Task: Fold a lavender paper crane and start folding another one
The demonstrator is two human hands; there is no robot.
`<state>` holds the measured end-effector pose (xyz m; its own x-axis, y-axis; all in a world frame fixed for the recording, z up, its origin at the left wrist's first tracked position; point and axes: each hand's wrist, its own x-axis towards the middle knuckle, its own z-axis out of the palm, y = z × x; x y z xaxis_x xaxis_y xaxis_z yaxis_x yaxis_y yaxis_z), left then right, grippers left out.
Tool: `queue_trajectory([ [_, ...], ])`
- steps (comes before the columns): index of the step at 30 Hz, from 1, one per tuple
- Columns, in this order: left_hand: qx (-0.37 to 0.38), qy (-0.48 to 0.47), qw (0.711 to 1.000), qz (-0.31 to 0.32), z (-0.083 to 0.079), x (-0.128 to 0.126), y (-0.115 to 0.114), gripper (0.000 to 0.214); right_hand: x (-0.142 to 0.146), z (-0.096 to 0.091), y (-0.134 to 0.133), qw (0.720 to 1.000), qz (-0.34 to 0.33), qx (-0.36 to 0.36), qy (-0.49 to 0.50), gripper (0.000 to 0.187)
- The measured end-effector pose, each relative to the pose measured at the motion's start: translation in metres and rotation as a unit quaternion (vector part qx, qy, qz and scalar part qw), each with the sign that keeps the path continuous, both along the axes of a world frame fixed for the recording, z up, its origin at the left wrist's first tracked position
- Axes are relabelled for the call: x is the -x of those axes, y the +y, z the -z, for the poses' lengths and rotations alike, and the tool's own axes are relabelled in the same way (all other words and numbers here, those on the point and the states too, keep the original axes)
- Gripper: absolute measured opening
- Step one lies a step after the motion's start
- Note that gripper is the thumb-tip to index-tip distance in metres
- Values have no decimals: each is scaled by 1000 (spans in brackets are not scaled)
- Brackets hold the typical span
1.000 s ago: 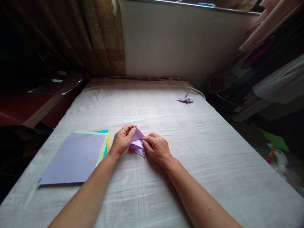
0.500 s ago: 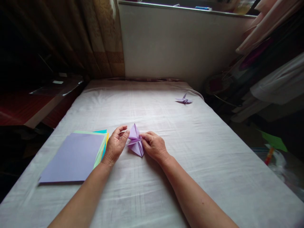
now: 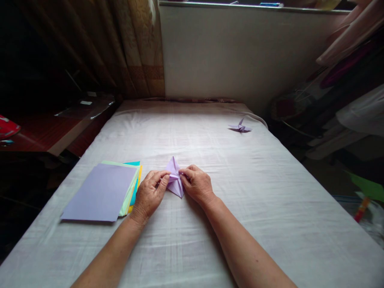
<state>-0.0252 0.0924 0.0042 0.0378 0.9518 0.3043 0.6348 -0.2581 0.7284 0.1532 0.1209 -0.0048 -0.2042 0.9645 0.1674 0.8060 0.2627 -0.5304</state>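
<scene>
A folded piece of purple origami paper (image 3: 175, 187) lies between my two hands, with one point facing away from me and another towards me. My left hand (image 3: 152, 193) pinches its left flap between thumb and fingers. At its right edge, the thumb and fingertips of my right hand (image 3: 196, 183) are closed on the paper. Parts of the folds are hidden behind my fingertips. To the left of my left hand rests a stack of coloured paper sheets (image 3: 99, 194), purple on top, with green, teal and yellow edges showing.
A finished-looking purple paper crane (image 3: 240, 127) sits towards the far right of the cloth-covered surface (image 3: 255, 216). A dark red table (image 3: 45, 134) stands to the left, below a curtain (image 3: 132, 48). Hanging clothes (image 3: 363, 108) and a green sheet (image 3: 367, 186) are at the right.
My left hand has moved right and closed on the paper's left flap. My right hand keeps its hold. The whole view has shifted slightly.
</scene>
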Motion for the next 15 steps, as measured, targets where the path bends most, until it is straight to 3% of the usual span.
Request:
queue_trajectory([
  [15, -25, 57, 998, -17, 2, -2, -6, 27, 3, -1, 2, 1000, 18, 6, 22, 15],
])
